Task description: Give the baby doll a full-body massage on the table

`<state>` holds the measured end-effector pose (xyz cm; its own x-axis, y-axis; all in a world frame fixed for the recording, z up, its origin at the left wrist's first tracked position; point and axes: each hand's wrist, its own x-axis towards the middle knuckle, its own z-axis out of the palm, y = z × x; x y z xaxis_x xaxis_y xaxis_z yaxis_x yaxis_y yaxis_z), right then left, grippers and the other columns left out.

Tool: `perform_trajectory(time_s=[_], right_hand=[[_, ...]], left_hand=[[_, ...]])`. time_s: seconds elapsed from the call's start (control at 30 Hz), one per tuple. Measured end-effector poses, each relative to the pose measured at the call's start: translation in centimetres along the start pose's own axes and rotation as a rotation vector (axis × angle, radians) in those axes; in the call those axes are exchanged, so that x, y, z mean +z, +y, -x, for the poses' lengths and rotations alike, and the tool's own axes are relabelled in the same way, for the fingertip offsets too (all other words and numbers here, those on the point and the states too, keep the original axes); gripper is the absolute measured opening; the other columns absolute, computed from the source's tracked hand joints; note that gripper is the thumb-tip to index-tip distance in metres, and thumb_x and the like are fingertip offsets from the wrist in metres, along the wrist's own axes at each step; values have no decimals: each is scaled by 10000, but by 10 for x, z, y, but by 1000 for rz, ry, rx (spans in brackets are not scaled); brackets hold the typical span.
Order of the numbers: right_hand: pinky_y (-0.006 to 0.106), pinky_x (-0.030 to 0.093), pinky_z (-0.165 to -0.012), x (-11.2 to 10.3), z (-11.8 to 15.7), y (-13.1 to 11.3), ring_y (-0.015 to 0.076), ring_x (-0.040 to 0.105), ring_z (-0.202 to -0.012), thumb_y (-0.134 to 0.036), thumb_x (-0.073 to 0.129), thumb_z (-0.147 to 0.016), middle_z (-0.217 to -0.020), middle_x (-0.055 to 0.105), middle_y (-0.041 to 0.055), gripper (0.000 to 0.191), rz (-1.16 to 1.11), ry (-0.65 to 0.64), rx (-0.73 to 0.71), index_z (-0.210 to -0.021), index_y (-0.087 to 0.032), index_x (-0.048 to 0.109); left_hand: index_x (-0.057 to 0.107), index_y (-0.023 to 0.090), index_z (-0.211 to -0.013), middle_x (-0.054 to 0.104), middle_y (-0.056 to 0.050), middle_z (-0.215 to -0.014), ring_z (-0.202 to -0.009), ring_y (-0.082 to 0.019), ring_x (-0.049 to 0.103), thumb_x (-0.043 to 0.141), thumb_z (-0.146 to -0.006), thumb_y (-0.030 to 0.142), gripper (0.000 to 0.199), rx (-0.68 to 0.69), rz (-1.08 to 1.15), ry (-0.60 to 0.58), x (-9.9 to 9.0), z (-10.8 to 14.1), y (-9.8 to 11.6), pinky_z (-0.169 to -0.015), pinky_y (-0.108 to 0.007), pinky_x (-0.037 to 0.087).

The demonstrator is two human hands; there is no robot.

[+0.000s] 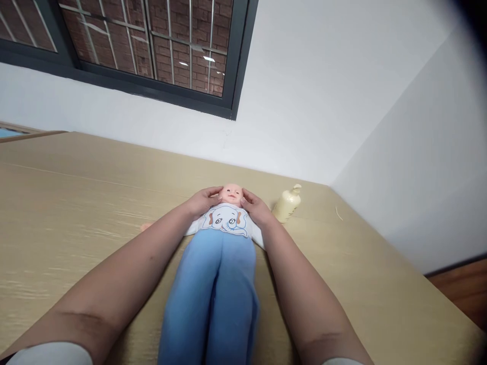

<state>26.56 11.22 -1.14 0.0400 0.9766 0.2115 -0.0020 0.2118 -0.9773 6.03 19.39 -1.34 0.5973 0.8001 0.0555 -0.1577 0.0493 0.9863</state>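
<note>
A baby doll (232,194) lies on its back on the wooden table, its head toward the wall. It wears blue trousers (213,294) and a white top with a bib (225,220) that shows an elephant face. My left hand (206,199) cups the left side of the doll's head, with the fingers against cheek and temple. On the opposite side my right hand (255,204) holds the head in the same way. Both forearms stretch along the doll's body and partly cover its arms. A small part of one doll hand (145,226) shows beyond my left forearm.
A cream pump bottle (288,204) stands on the table (353,284) to the right of my right hand. Farther right lies a thin pale strand (338,213). Behind the table rises a white wall (292,116) with a dark-framed, barred window (152,45).
</note>
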Motion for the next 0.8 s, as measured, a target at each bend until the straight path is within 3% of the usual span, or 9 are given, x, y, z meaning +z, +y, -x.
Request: perform_trajectory(time_s=[0.1, 0.2, 0.37, 0.5, 0.67, 0.8], right_hand=[[468, 441, -1136, -3, -4, 9, 262, 605, -1297, -519, 740, -831, -1425, 626, 66, 543, 39, 115, 33, -1311, -281, 650], [465, 401, -1171, -3, -6, 13, 272, 524, -1384, -522, 776, -793, -1512, 542, 75, 690, 160, 192, 76, -1402, -266, 576], [466, 437, -1146, 5, -4, 5, 301, 522, -1380, -491, 872, -682, -1529, 516, 86, 931, 255, 162, 97, -1492, -273, 469], [468, 467, -1122, 9, -3, 2, 314, 520, -1380, -467, 905, -632, -1548, 485, 115, 1090, 248, 174, 167, -1556, -264, 363], [492, 473, -1117, 8, -6, 4, 318, 520, -1379, -416, 923, -610, -1537, 500, 95, 1103, 210, 185, 168, -1553, -298, 363], [473, 477, -1115, 8, -5, 3, 317, 524, -1376, -377, 927, -606, -1565, 460, 122, 1095, 132, 171, 157, -1542, -234, 378]], left_hand=[[649, 189, -1322, 642, -177, -1356, -1135, -322, 673, 901, -662, 419, 743, -10, 62, -24, -2, -4, -4, -953, -455, 535], [638, 197, -1343, 635, -170, -1368, -1153, -322, 662, 884, -681, 458, 753, 2, 2, -2, -4, -5, -5, -964, -442, 529], [574, 181, -1414, 684, -193, -1265, -1070, -344, 692, 886, -663, 504, 875, 21, -102, 20, -4, -4, -3, -894, -456, 549], [580, 221, -1402, 656, -159, -1325, -1170, -342, 647, 917, -623, 440, 876, 66, -218, 36, 0, -7, -4, -944, -426, 538], [587, 229, -1386, 648, -153, -1334, -1205, -347, 626, 915, -622, 415, 852, 95, -241, 39, 4, -9, -4, -951, -425, 538], [607, 236, -1370, 662, -153, -1317, -1175, -345, 645, 915, -634, 411, 816, 71, -154, -9, 4, -6, -2, -936, -428, 546]])
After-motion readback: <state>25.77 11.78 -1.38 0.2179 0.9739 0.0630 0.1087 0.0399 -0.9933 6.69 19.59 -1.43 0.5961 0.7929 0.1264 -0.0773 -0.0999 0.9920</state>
